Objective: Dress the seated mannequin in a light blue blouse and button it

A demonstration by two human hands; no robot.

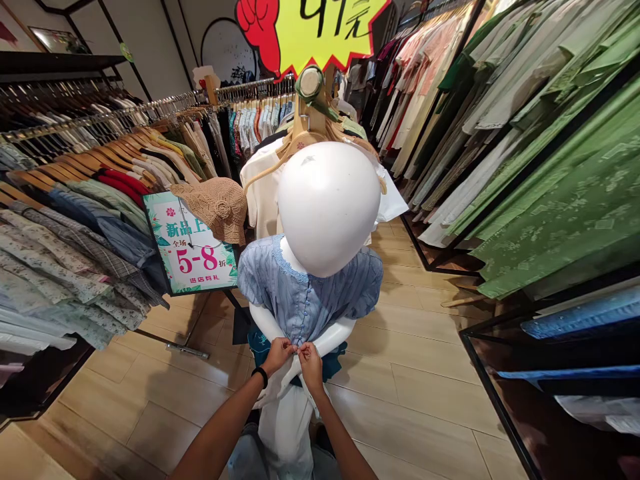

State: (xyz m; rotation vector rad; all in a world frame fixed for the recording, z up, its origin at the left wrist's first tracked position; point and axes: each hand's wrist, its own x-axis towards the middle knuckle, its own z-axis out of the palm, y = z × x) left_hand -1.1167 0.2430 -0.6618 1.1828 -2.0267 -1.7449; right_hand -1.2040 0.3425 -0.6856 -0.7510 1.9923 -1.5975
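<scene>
Left hand (278, 357) and right hand (311, 365) pinch the blue blouse (320, 307) at its lower front, on the white mannequin (330, 207); tugging too hard could tear it or rock the figure.

The mannequin (329, 203) looks smooth, glossy plastic; the blouse (313, 303), matt, crinkled cloth.

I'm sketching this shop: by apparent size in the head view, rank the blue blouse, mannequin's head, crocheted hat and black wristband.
1. Blue blouse and mannequin's head: too close to rank; the head is nearer the camera.
2. Crocheted hat
3. Black wristband
</scene>
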